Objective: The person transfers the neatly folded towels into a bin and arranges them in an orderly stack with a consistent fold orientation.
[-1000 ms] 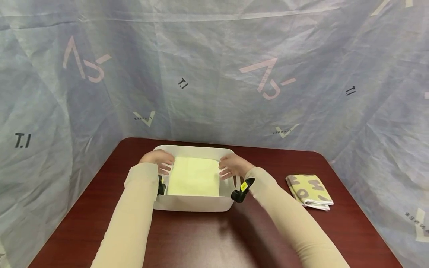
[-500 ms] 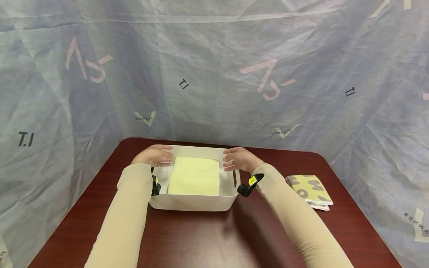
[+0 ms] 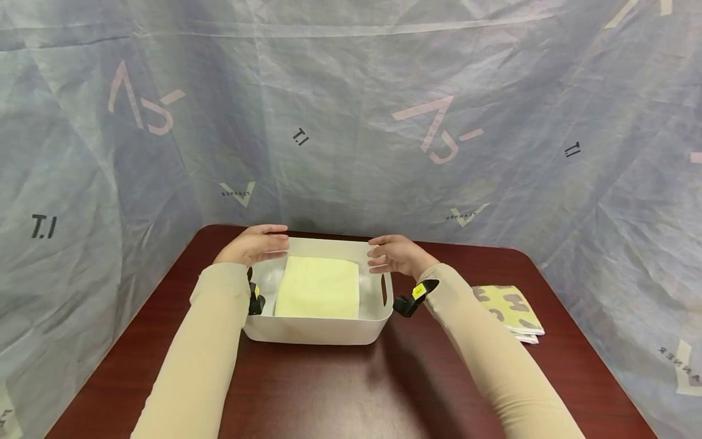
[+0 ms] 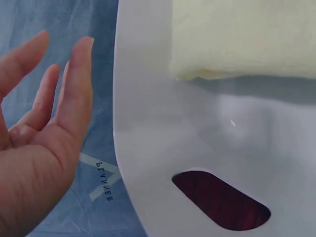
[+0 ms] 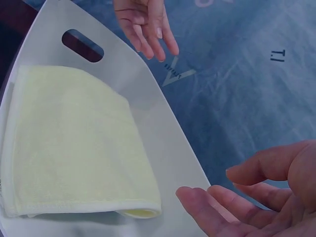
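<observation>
Left hand (image 3: pixel 253 245) and right hand (image 3: pixel 403 254), fingers loosely extended and empty, flank a white bin (image 3: pixel 315 331) containing a yellow towel (image 3: pixel 318 288).

Looks like smooth plastic on white bin (image 3: pixel 315 332), faintly glossy inside. Reads as soft, matt, fine-napped cloth on yellow towel (image 3: pixel 318 289); printed matt cloth on patterned towel (image 3: pixel 514 308). Shows smooth, wood-look finish with glossy sheen on desk (image 3: pixel 312 390). Appears thin, creased, slightly shiny across backdrop sheet (image 3: pixel 340 91).
</observation>
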Demonstrator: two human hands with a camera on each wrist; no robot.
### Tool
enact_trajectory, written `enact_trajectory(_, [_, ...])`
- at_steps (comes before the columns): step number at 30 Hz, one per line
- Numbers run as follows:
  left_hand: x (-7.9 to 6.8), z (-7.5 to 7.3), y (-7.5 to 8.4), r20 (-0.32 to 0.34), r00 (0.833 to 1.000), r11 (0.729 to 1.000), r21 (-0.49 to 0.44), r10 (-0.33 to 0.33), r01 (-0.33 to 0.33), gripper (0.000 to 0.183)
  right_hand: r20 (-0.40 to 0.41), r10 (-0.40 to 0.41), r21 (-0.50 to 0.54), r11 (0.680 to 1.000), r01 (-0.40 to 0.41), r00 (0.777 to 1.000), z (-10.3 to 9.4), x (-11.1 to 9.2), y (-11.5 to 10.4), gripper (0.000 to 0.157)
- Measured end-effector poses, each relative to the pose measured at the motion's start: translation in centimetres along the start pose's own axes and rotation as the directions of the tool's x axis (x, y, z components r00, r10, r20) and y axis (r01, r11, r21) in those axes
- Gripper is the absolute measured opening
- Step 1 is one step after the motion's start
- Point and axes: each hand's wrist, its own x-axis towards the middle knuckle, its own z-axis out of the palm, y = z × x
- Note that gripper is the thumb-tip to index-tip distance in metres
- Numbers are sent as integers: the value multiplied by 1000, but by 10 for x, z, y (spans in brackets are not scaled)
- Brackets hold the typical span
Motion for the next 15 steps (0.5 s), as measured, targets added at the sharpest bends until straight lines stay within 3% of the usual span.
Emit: enact_trajectory(15, [-3,16,27,-4,998,998,-13,66,-66,65,-9,-44,24,999,44,999,-16,-8,-12,49])
